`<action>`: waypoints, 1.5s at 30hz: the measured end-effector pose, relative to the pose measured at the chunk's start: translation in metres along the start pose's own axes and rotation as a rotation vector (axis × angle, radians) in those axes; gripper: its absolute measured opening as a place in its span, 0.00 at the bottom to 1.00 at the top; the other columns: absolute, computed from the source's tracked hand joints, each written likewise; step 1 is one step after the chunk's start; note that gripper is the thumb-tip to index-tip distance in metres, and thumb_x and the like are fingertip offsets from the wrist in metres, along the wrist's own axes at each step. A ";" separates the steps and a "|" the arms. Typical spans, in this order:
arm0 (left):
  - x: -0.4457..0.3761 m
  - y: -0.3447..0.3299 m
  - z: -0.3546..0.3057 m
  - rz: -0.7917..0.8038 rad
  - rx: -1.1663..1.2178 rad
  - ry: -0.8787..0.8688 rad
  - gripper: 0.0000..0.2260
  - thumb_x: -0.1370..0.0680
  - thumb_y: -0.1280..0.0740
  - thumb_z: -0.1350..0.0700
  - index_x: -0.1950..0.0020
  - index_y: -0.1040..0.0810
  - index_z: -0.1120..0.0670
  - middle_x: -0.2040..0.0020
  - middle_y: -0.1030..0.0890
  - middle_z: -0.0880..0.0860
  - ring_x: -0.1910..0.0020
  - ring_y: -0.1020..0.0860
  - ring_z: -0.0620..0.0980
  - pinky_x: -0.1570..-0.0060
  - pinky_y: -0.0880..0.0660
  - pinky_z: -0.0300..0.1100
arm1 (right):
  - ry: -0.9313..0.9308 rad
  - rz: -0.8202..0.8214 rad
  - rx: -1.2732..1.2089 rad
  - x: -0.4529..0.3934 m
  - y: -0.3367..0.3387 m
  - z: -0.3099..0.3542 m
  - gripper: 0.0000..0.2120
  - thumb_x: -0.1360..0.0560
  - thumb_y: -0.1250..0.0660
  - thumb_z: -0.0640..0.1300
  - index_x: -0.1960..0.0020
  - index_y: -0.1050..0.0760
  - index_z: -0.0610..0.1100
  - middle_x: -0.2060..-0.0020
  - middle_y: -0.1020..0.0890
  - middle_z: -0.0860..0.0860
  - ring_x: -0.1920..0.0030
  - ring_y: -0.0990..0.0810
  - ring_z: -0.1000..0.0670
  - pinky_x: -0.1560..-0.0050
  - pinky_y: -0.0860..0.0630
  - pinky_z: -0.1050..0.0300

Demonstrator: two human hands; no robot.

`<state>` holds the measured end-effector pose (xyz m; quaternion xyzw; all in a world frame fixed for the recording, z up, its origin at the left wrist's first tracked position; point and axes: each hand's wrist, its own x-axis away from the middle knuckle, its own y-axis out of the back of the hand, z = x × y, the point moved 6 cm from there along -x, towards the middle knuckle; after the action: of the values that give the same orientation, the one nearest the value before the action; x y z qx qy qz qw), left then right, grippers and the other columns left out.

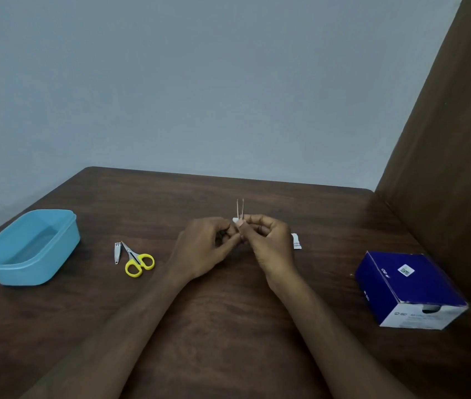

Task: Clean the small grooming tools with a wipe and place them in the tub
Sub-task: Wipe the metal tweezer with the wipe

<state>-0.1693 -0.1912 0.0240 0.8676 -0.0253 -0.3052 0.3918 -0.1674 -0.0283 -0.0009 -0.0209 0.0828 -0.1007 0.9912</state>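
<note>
I'm seeing the tweezers (240, 208) standing prongs-up out of the grip, a white wipe (236, 220) bunched at their base. Left hand (206, 247) and right hand (268, 240) are both pinching there, fingertips meeting (which hand has wipe versus tool, can't tell). I'm reading this as the wiping step on tool one. Next: carry it far left to the tub (27, 246). Nail clipper (117, 252) and scissors (137, 261) are waiting left of the grip; torn sachet (296, 241) just right, half hidden.

2 bare forearms, no sleeves; left hand (204, 249) & right hand (268, 243), no rings/watch.
</note>
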 end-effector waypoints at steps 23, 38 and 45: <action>0.004 0.022 -0.002 -0.224 -0.102 0.147 0.05 0.26 0.23 0.45 0.59 0.17 0.42 0.69 0.22 0.33 0.64 0.19 0.38 0.66 0.23 0.41 | 0.417 -0.312 0.309 0.003 0.033 0.035 0.04 0.24 0.21 0.53 0.53 0.12 0.53 0.60 0.13 0.57 0.58 0.15 0.54 0.56 0.18 0.52; 0.009 0.026 -0.017 -0.361 -0.137 -0.140 0.11 0.24 0.23 0.49 0.61 0.23 0.43 0.65 0.19 0.45 0.67 0.21 0.44 0.72 0.24 0.45 | 0.150 -0.176 0.096 -0.014 0.031 0.016 0.04 0.27 0.18 0.46 0.56 0.13 0.48 0.57 0.10 0.53 0.54 0.11 0.52 0.43 0.16 0.37; 0.008 0.026 -0.014 -0.344 -0.120 -0.101 0.07 0.23 0.23 0.48 0.57 0.18 0.47 0.64 0.19 0.43 0.66 0.21 0.41 0.69 0.23 0.46 | 0.159 -0.174 0.003 -0.012 0.030 0.017 0.03 0.24 0.21 0.40 0.53 0.14 0.44 0.59 0.11 0.47 0.59 0.11 0.49 0.48 0.13 0.44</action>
<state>-0.1499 -0.2020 0.0451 0.8179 0.1222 -0.4118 0.3828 -0.1704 0.0042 0.0164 -0.0184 0.1591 -0.1877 0.9691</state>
